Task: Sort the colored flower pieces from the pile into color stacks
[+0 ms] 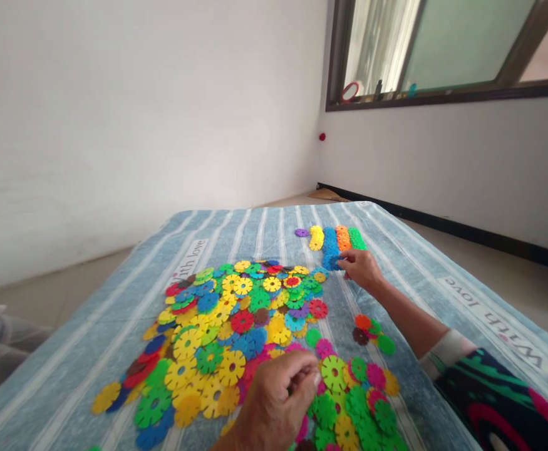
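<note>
My right hand (362,268) is at the far right part of the table, its thumb and fingers pinched on a dark blue notched plastic disc (334,262) at the near end of a blue row of discs (330,238). Beside that row lie a yellow row (316,238), an orange row (343,237), a green row (357,238) and a single purple disc (301,233). My left hand (280,398) is closed with curled fingers above the near edge of a large mixed pile of discs (217,338). What it holds, if anything, is hidden.
A striped blue cloth (128,313) covers the table. More mixed discs (349,407) lie at the near right, and a small cluster (362,322) sits by my right forearm. White walls and a dark-framed window (461,94) stand beyond the table.
</note>
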`<act>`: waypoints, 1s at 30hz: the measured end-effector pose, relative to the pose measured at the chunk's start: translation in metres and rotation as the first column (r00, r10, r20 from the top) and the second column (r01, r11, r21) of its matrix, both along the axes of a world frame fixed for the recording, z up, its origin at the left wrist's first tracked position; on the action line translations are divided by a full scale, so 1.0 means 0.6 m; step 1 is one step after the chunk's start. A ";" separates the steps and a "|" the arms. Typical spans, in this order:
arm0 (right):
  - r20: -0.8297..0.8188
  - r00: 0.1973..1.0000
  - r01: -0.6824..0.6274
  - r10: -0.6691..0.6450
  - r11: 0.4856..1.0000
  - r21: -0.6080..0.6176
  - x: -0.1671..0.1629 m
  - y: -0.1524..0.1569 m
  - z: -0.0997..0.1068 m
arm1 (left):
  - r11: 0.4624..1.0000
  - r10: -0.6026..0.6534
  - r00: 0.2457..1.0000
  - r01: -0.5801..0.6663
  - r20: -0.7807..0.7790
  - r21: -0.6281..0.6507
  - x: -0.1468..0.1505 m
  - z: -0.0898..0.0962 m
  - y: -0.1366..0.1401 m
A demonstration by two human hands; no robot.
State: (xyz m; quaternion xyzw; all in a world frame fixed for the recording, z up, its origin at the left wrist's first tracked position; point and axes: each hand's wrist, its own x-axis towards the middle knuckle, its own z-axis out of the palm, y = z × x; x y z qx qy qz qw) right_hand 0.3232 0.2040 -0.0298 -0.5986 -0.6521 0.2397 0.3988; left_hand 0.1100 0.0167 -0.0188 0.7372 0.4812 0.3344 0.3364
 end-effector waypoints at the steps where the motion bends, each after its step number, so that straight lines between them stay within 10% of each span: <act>1: 0.016 1.000 0.003 -0.003 1.000 -0.008 -0.003 0.006 -0.003 | 1.000 0.000 1.000 0.000 -0.006 0.010 0.000 -0.001 0.000; 30: 0.440 0.897 0.012 -0.035 0.998 0.054 -0.005 0.009 -0.022 | 0.990 -0.039 0.996 0.050 -0.085 0.133 -0.001 -0.009 -0.003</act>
